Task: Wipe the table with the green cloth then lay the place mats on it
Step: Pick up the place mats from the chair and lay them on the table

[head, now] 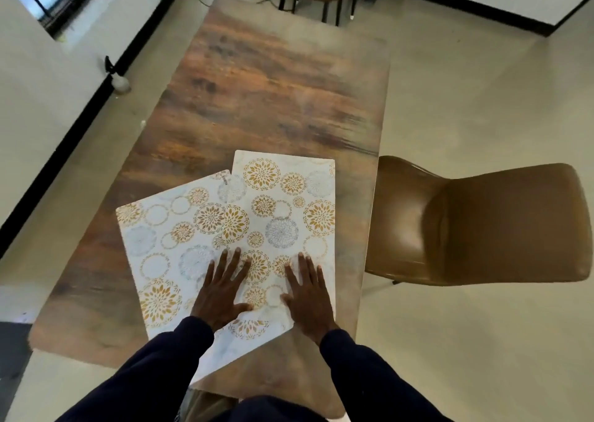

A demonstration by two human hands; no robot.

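L hand (221,293) & R hand (308,299) lie flat, fingers (225,261) straight & spread, on overlapping place mats (283,203), lower centre of frame, near end of table (273,84). Prob. pinning them to slide apart. No green cloth in view.
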